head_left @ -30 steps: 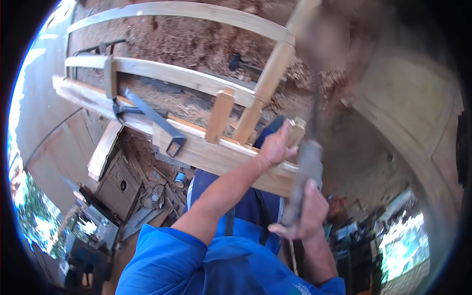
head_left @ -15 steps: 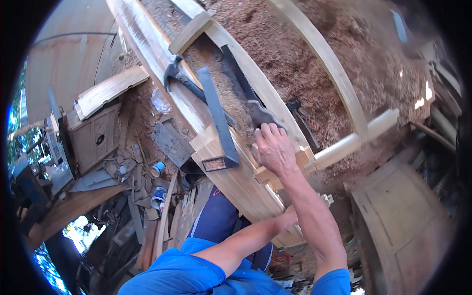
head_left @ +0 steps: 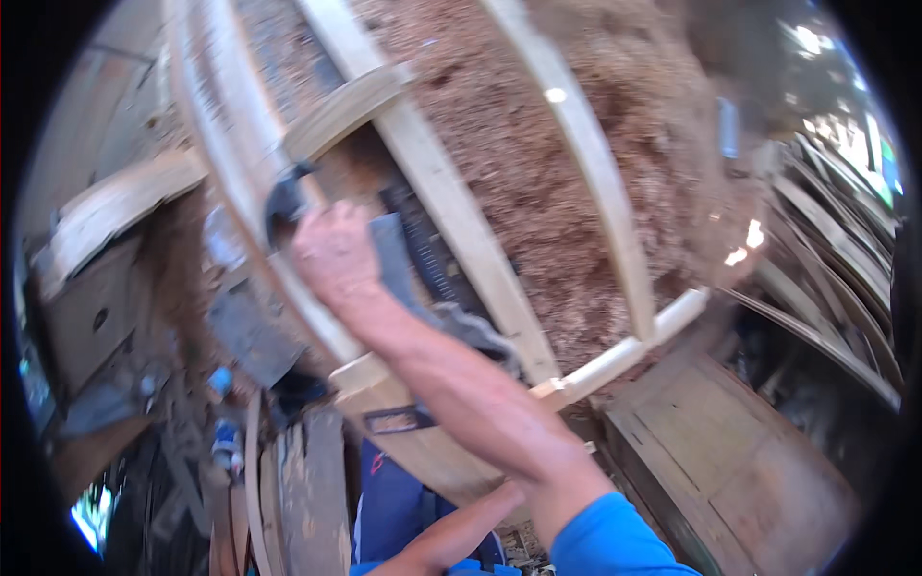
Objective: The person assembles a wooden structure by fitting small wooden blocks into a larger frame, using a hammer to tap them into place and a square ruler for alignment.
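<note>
My right hand (head_left: 331, 254) reaches up and left across a pale wooden frame (head_left: 586, 163) of curved slats. Its fingers curl round the handle just under a dark hammer head (head_left: 280, 200). The picture is blurred, so the grip is not sharp. A grey steel square (head_left: 392, 252) lies under the wrist on the thick beam (head_left: 432, 451). Only my left forearm (head_left: 451, 533) shows, at the lower edge. It runs behind my right arm, and its hand is hidden.
Sawdust and shavings (head_left: 547, 221) cover the ground under the frame. A flat wooden panel (head_left: 740, 461) lies at the lower right. Loose boards and curved offcuts (head_left: 288, 480) and small tools sit at the lower left. A stack of thin slats (head_left: 845, 259) stands at the right.
My right hand left the joint near the beam's end and moved up the beam to the hammer. My head has turned, so the frame looks closer and more upright.
</note>
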### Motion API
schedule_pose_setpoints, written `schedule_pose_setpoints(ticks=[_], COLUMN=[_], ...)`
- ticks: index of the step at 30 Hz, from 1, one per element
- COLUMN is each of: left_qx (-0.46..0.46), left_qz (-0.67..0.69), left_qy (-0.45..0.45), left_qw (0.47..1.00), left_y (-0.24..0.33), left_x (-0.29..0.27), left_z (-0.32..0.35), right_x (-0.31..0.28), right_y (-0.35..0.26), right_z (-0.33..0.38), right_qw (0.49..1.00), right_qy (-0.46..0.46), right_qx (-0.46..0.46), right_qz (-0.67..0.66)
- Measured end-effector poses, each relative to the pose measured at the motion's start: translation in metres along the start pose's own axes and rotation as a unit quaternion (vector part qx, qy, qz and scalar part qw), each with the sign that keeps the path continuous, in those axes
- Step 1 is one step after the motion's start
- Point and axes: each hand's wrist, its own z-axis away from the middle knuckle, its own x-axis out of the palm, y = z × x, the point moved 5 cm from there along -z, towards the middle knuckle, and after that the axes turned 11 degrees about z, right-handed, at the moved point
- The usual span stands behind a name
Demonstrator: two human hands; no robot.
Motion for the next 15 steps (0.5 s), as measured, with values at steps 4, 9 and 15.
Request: schedule_pose_setpoints(ticks=[4, 9, 15], left_qx=[-0.055, -0.118, -0.162], left_qz=[-0.053, -0.119, -0.162], left_qy=[0.025, 0.045, 0.048], left_qw=[0.997, 0.985, 0.972], left_y=[0.006, 0.018, 0.009], left_x=[-0.029, -0.045, -0.037], left_z=[-0.024, -0.046, -0.051], right_x=[-0.002, -0.040, -0.154], right_y=[-0.015, -0.017, 0.052], right_z=[-0.036, -0.065, -0.054], right_qw=[0.970, 0.898, 0.787], right_qy=[-0.029, 0.128, 0.255], right_qx=[0.094, 0.015, 0.020], right_qz=[-0.224, -0.420, -0.561])
